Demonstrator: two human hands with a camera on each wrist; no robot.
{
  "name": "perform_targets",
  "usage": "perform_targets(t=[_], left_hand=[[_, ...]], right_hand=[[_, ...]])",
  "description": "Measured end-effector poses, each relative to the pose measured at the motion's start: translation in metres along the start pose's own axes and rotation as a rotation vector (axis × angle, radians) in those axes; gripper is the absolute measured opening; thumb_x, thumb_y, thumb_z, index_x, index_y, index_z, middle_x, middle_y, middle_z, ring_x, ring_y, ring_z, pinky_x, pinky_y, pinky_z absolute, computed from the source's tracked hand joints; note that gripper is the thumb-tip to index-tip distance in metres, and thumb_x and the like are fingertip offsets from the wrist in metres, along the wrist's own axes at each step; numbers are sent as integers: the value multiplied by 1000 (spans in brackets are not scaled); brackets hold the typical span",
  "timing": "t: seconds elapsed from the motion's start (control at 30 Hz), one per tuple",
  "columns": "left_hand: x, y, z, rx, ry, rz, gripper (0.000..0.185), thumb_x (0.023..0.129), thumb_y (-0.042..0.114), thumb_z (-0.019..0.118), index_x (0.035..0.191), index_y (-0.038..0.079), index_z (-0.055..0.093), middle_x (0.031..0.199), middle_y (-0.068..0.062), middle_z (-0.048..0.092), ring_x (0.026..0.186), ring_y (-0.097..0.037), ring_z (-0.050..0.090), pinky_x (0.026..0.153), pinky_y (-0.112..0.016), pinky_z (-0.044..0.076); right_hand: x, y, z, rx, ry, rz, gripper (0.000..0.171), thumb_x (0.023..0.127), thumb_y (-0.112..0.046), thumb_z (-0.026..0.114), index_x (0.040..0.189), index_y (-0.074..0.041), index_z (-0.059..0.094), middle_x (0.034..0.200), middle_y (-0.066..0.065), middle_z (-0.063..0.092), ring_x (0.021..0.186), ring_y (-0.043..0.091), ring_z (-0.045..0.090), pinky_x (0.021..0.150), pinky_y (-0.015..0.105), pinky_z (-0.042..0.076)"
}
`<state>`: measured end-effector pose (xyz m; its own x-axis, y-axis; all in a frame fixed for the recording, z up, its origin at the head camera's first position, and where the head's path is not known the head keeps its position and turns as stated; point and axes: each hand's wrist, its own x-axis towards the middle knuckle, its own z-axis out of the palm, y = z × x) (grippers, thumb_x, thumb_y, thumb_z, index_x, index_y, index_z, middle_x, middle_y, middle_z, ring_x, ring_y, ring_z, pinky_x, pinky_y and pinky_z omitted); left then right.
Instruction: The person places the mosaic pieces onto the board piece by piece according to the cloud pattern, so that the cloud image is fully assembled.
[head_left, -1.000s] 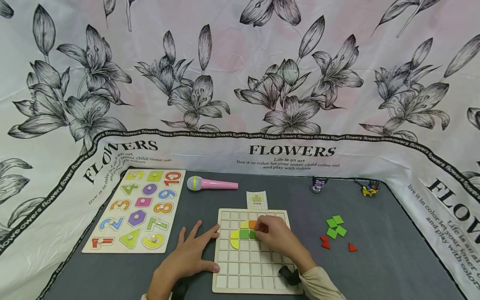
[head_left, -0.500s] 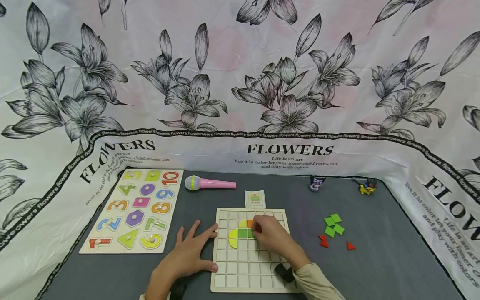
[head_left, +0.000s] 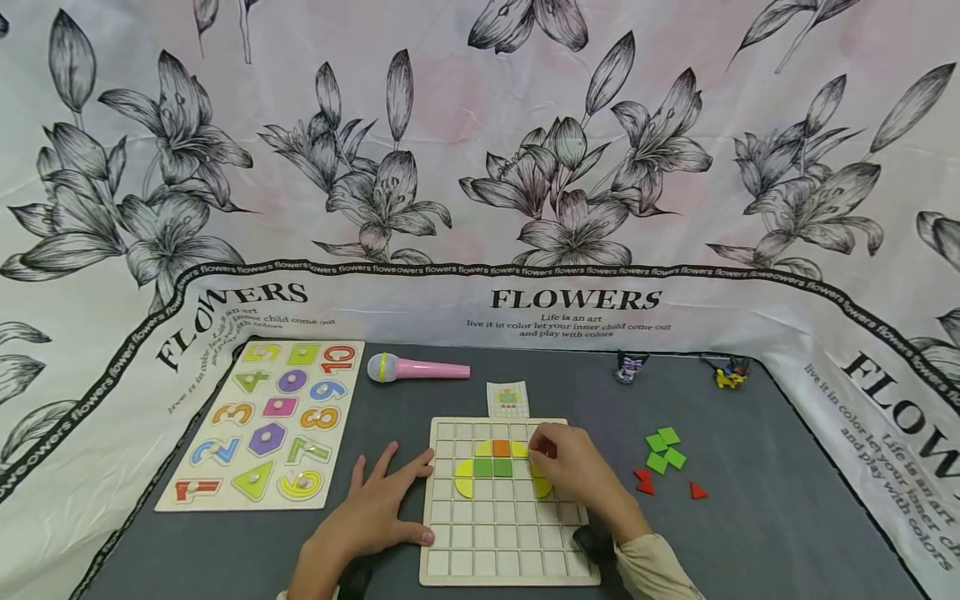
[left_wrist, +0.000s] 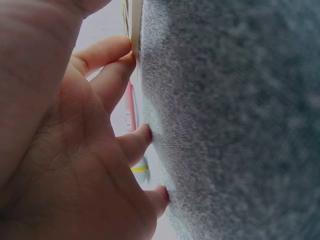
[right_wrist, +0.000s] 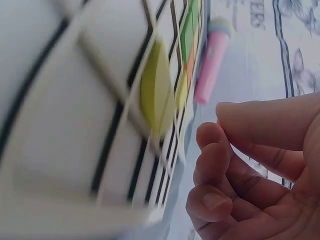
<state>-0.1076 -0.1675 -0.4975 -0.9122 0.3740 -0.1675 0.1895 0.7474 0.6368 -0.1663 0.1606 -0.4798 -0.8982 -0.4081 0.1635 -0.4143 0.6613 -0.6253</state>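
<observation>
My left hand (head_left: 378, 508) lies spread at the left side of a wooden grid board (head_left: 510, 554), thumb and a fingertip against its edge. The left wrist view shows those fingertips at the board's rim, other fingers down on the grey cloth. Two green squares (head_left: 492, 468) sit in the grid below an orange square (head_left: 501, 448), flanked by yellow rounded pieces (head_left: 465, 478). My right hand (head_left: 577, 467) hovers over the board's right part, fingers loosely curled, partly covering the yellow piece (head_left: 542, 485) there. In the right wrist view nothing shows between thumb and fingers.
Loose green squares (head_left: 663, 450) and red triangles (head_left: 645, 482) lie right of the board. A small pattern card (head_left: 507, 400) touches its far edge. Further off are a pink toy microphone (head_left: 420, 368), a number puzzle (head_left: 262, 425) and two small figurines (head_left: 628, 367).
My right hand has moved right, away from the green and orange squares, uncovering them and a yellow piece beside the orange one. The left hand keeps its place at the board.
</observation>
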Motion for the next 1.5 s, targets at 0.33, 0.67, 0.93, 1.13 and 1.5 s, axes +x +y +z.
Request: perform_targets(t=[0.33, 0.67, 0.93, 1.13, 1.5], left_hand=[[0, -2, -1, 1, 2, 5, 113, 74, 48, 95, 168, 18, 39, 152, 4, 60, 161, -48, 11, 119, -76, -10], [1, -2, 1, 0, -3, -7, 113, 74, 50, 95, 168, 19, 40, 153, 5, 59, 161, -47, 10, 120, -76, -10], [1, 0, 0, -3, -6, -16, 113, 74, 48, 96, 168, 19, 40, 152, 4, 60, 161, -47, 10, 120, -76, -11], [0, 1, -2, -2, 2, -10, 113, 74, 48, 96, 167, 18, 40, 151, 4, 61, 161, -47, 10, 120, -76, -10], [0, -1, -1, 5, 5, 2, 113, 75, 50, 95, 168, 18, 40, 151, 5, 61, 161, -47, 11, 120, -76, -10]], right_hand=[[-25, 23, -26, -25, 163, 73, 12, 94, 2, 79, 98, -8, 74, 86, -4, 65, 78, 12, 58, 68, 32, 54], [-45, 56, -59, -109, 249, 169, 11, 96, -1, 78, 107, -1, 75, 96, 4, 68, 84, 20, 60, 69, 39, 51], [-61, 77, -81, -169, 216, 235, 17, 94, -2, 79, 110, 3, 76, 98, 6, 71, 86, 23, 62, 67, 39, 51], [-67, 88, -90, -185, 113, 268, 18, 92, -1, 80, 109, 5, 77, 94, 6, 67, 85, 24, 62, 70, 43, 53], [-67, 100, -84, -255, 90, 214, 20, 85, 2, 84, 101, 6, 73, 92, 9, 66, 87, 32, 62, 87, 60, 47]])
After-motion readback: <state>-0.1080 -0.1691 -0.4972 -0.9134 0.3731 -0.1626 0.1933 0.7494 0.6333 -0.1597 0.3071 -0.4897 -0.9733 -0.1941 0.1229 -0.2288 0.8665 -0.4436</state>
